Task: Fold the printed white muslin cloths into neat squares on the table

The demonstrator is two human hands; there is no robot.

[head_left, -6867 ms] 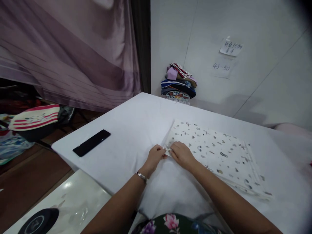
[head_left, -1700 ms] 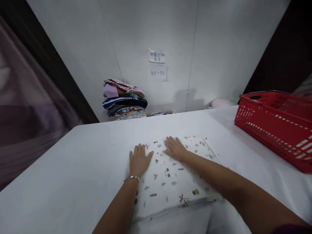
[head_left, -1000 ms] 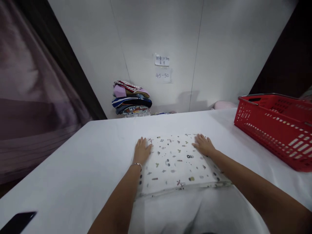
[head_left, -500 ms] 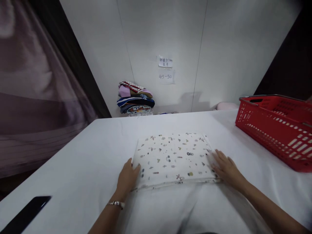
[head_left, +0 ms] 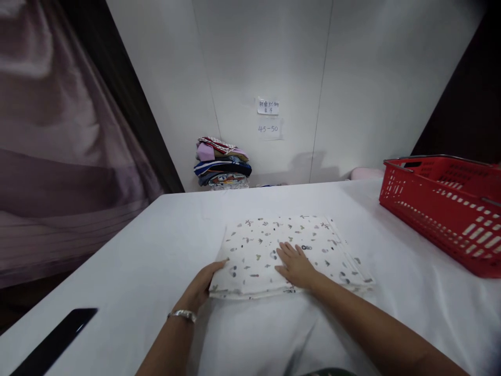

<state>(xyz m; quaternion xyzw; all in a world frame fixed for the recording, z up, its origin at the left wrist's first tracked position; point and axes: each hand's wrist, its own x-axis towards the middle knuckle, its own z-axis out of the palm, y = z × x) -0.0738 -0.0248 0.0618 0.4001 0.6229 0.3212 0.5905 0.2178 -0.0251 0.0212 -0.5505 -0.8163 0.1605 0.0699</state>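
A folded white cloth (head_left: 250, 245) printed with small motifs lies flat on the white-covered table, its layered fold facing me. At its left front corner is my left hand (head_left: 204, 282), the thumb resting on top and the other fingers mostly hidden beneath the edge. A silver bracelet (head_left: 183, 314) circles that wrist. My right hand (head_left: 296, 267) lies flat on the upper layer near the middle, fingers spread and holding nothing. The cloth's right edge shows a slightly offset layer.
On the right stands a red plastic basket (head_left: 438, 209). A black phone-like slab (head_left: 58, 339) lies at the front left. Folded fabrics (head_left: 223, 164) are stacked by the wall beyond the table (head_left: 188, 224). A pinkish curtain (head_left: 70, 156) hangs at the left.
My right hand has moved left from the cloth's right edge onto its middle. My left hand has shifted slightly down along the left edge. The cloth's right side now spreads wider.
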